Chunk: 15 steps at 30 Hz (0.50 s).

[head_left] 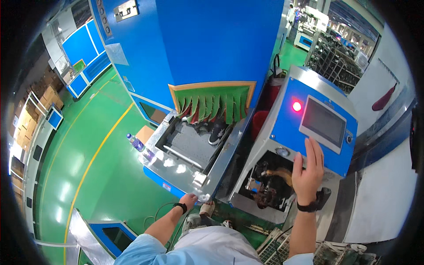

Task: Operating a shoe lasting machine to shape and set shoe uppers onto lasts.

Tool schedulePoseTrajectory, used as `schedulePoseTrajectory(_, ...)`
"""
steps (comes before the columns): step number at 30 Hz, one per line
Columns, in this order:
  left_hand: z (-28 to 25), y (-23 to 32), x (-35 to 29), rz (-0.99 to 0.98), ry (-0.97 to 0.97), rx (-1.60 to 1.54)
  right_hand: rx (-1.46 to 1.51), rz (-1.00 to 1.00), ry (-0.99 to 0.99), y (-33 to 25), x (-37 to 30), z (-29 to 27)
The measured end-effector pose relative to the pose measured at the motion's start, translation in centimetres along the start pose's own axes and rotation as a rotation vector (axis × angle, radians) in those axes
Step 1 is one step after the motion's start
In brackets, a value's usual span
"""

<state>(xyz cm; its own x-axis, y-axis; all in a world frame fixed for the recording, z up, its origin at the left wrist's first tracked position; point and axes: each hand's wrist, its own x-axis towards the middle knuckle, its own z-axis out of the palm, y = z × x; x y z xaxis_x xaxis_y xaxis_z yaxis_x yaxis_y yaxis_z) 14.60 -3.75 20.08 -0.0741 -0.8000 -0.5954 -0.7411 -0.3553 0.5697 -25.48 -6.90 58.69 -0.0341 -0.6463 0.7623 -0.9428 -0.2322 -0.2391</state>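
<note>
My right hand (308,173) is raised with its fingers stretched out, just below the dark screen (323,120) on a blue control panel (282,112). Nothing shows in it; whether the fingertips touch the panel I cannot tell. A red lamp (296,106) glows to the left of the screen. My left hand (189,201) is low by the front edge of a metal conveyor bed (152,165), its fingers mostly hidden. On the conveyor's dark belt (187,140) a black shoe with a white sole (217,133) lies by the green strip curtain (212,101) of a tall blue machine (212,39).
A purple-labelled bottle (136,142) stands on the conveyor's left rim. Under the panel, an open cavity (269,181) holds dark machine parts. Racks (338,62) fill the back right. Cartons (28,117) line the far left, beyond the green floor (99,168) with yellow lines.
</note>
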Motion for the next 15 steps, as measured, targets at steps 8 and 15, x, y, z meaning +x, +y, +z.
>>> schedulePoseTrajectory(8, -6.8, 6.2, 12.9, 0.174, 0.133, 0.020, -0.392, -0.091, -0.263, -1.0, 3.9, 10.3)
schedulePoseTrajectory(15, -10.2, 17.2, 27.9, 0.247, 0.126, -0.162, -0.503, -0.087, -0.390, 0.4, 3.6, 10.5)
